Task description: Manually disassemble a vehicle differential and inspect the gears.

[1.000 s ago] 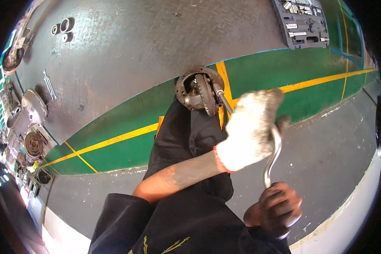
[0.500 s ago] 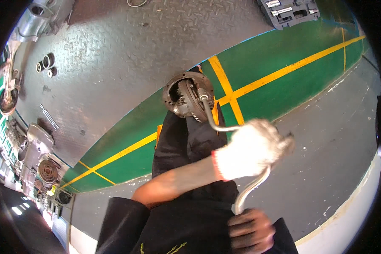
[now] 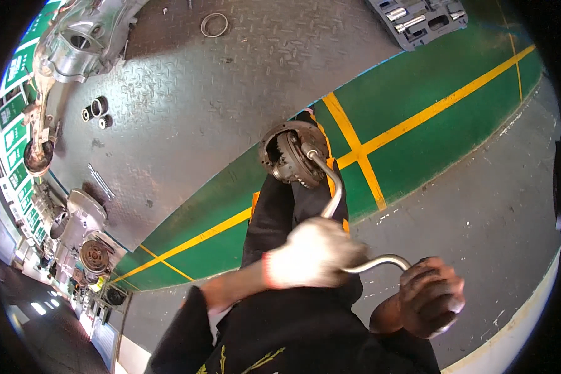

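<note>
A bent steel speed brace (image 3: pixel 335 184) runs from a round, greasy metal gear housing (image 3: pixel 274 165) toward my body. Its socket end sits at a bolt on the gear assembly inside the housing, which is held between or on my dark-trousered knees. My left hand (image 3: pixel 315 252), in a white glove with a red cuff and smeared by motion, is wrapped around the middle crank of the brace. Lower right, my bare right hand (image 3: pixel 431 298) is closed around the brace's end, hiding the grip there.
Beyond the housing lies a steel tread-plate surface (image 3: pixel 187 112). On it are a metal ring (image 3: pixel 214 25), several small bearing-like parts (image 3: pixel 96 111), wrenches (image 3: pixel 101 182) and a large metal casing (image 3: pixel 81 40). A socket case (image 3: pixel 417 25) lies at the far right.
The brace has turned: its crank, with my left hand on it, has swung left and down, while my right hand has moved right and up. The view has shifted slightly too.
</note>
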The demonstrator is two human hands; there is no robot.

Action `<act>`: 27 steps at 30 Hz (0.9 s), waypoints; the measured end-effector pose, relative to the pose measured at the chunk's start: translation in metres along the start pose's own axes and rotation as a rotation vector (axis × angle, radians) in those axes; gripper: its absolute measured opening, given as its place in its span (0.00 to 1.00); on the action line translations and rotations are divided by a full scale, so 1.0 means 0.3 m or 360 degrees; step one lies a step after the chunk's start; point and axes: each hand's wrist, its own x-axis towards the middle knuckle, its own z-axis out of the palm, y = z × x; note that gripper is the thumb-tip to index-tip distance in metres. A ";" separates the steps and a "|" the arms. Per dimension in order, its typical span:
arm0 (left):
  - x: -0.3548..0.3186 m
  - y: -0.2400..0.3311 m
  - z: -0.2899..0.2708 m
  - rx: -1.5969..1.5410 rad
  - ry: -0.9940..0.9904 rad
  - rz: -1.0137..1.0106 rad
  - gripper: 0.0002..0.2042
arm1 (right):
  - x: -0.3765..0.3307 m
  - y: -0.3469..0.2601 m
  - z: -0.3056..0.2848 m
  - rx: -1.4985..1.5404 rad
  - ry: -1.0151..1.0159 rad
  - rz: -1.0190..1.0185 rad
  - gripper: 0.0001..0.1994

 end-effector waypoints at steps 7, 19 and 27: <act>0.008 -0.020 0.094 0.0450 -0.0312 0.0051 0.09 | -0.005 0.014 0.044 0.0058 -0.0626 -0.0134 0.10; -0.045 -0.055 -0.036 0.0239 0.0207 0.0030 0.07 | 0.050 0.007 0.098 0.0081 -0.0212 -0.0053 0.15; -0.072 0.000 -0.106 -0.0038 -0.0028 -0.0177 0.08 | 0.022 0.022 0.112 0.0226 0.0032 0.0170 0.06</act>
